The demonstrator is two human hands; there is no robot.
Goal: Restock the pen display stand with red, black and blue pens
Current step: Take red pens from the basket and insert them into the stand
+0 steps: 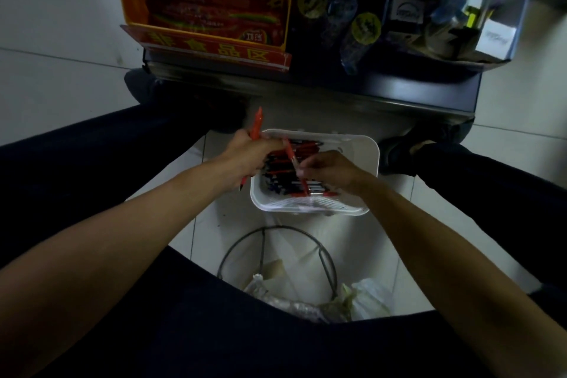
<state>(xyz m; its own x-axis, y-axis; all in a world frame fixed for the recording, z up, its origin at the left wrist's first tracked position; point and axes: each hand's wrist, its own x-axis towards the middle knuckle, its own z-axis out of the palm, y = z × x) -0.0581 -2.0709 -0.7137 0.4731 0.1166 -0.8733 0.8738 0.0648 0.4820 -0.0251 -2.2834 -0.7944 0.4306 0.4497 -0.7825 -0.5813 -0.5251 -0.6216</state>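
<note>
Head view: the left hand (250, 152) is curled around a red pen (257, 124), held roughly upright at the basket's left edge. Whether more are tucked in that fist can't be told. A second red pen (290, 152) is pinched by the right hand (329, 172) and slanted over the pile. The other pens (277, 167), red and dark ones mixed, are heaped in a white basket (366, 159) set on the tiled floor (337, 239) between dark trouser legs (92, 156). Nearer in, a wire bin (276, 226) stuffed with plastic bags can be seen, and beyond the basket a red sign (214, 49) on a shelf.
</note>
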